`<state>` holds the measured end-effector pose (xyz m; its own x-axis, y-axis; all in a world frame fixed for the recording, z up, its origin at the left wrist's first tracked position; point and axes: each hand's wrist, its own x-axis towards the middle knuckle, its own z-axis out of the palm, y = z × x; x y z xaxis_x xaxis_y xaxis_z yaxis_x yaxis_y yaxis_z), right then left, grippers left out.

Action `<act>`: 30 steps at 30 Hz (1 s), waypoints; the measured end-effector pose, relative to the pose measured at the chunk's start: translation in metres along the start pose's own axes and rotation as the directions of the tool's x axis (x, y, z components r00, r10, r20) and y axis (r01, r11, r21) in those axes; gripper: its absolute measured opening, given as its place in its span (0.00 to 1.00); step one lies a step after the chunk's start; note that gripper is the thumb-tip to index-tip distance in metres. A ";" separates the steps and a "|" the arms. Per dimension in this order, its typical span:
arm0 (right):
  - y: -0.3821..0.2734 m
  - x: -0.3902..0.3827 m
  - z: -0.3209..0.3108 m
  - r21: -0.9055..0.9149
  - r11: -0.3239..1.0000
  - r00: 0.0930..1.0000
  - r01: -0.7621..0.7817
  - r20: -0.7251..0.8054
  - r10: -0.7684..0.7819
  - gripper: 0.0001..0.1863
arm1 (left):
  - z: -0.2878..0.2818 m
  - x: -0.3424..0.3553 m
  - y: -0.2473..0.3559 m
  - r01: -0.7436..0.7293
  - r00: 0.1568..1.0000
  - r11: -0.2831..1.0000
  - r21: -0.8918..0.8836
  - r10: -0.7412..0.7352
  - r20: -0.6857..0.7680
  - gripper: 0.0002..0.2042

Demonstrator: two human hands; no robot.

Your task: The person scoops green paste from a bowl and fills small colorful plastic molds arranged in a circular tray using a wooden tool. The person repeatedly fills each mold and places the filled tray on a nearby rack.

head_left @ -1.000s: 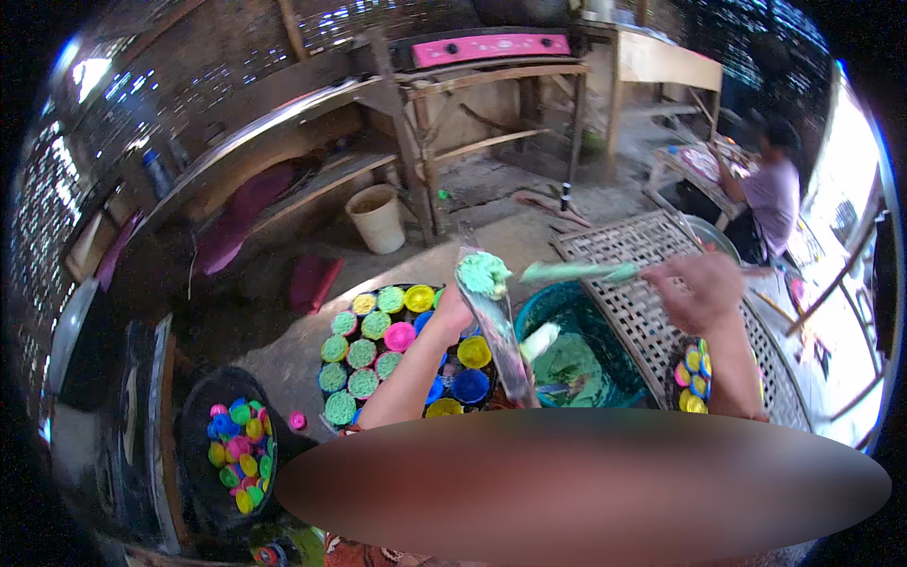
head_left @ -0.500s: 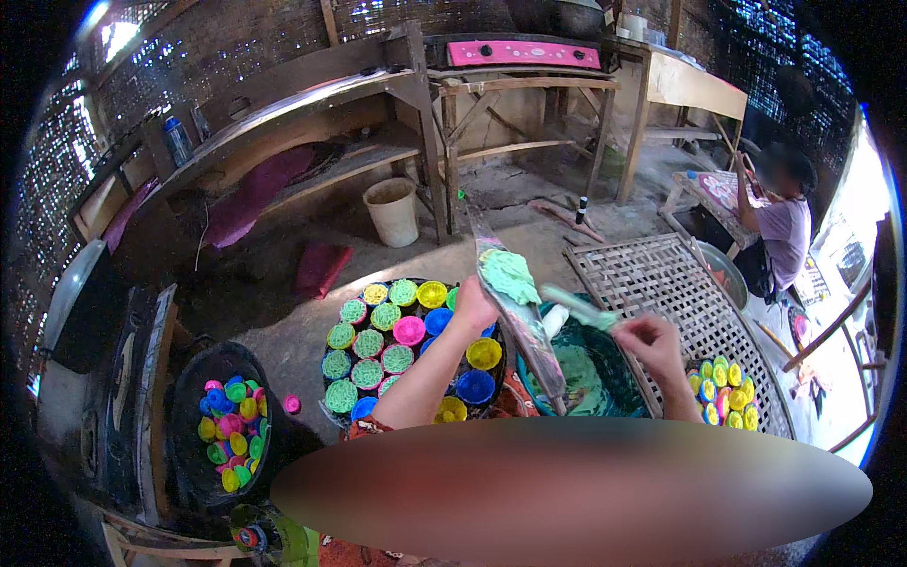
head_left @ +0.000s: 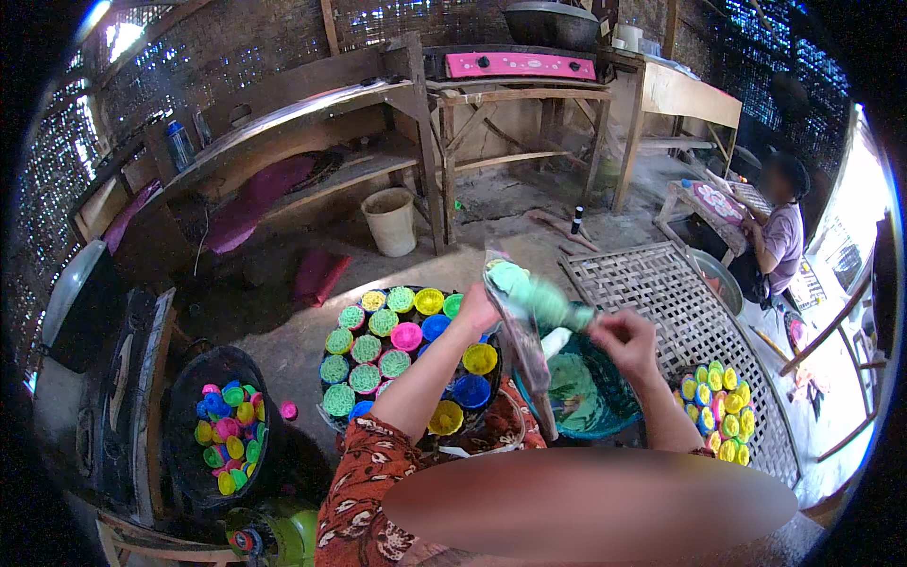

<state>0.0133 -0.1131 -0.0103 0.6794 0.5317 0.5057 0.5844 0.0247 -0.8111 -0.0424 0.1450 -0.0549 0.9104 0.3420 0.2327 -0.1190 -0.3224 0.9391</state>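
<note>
While a teal basin (head_left: 625, 392) of green paste (head_left: 572, 386) sits at four o'clock from the long board (head_left: 527, 350), the left hand (head_left: 480, 310) closes its fingers around that board; the right hand's (head_left: 625, 340) fingers pinch a blurred, green-coated stick (head_left: 565, 307). Round cups (head_left: 382, 321) lie at nine o'clock, a woven rack (head_left: 652, 283) at three, and farther, a pink-fronted stove (head_left: 520, 65) at twelve.

Cups (head_left: 406, 336) left of basin (head_left: 619, 378). Goo (head_left: 570, 383) in basin. Woven rack (head_left: 652, 274) right of basin, more cups (head_left: 718, 402) on it. Tub (head_left: 179, 444) far left, loose cups (head_left: 230, 427) inside. Bucket (head_left: 390, 231) behind first cups. Pot (head_left: 551, 26) on stove (head_left: 520, 65) at back.
</note>
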 end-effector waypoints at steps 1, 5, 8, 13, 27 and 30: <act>0.003 0.009 0.000 0.018 0.996 0.990 -0.092 -0.102 0.093 0.07 | 0.006 -0.001 0.001 -0.125 0.992 0.991 -0.041 0.126 0.021 0.16; 0.013 0.028 0.005 -0.421 0.877 0.933 0.233 -0.159 -0.324 0.08 | 0.024 -0.001 0.000 -0.343 0.936 0.928 0.147 0.324 0.139 0.15; 0.012 0.011 0.006 -0.603 0.698 0.876 0.386 0.004 -0.482 0.09 | 0.020 0.000 -0.005 -0.152 0.983 0.987 0.055 0.146 0.109 0.13; 0.011 -0.010 -0.004 -0.143 0.978 0.985 0.152 0.108 -0.137 0.09 | 0.001 0.001 -0.005 0.171 0.985 0.885 -0.432 -0.156 0.070 0.11; 0.088 -0.008 -0.042 -0.290 0.935 0.979 -0.204 -0.080 0.188 0.16 | -0.066 -0.042 0.007 -0.100 0.995 0.835 -0.541 0.078 -0.062 0.15; 0.142 -0.023 -0.048 -0.748 0.557 0.855 -0.362 -0.027 0.519 0.18 | -0.106 -0.089 0.012 -0.140 0.927 0.737 -0.662 -0.138 -0.350 0.16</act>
<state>0.1020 -0.1622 -0.1226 0.8958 0.4440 0.0196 0.4114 -0.8118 -0.4145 -0.1669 0.2047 -0.0372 0.7216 0.6699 0.1750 -0.4775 0.2984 0.8264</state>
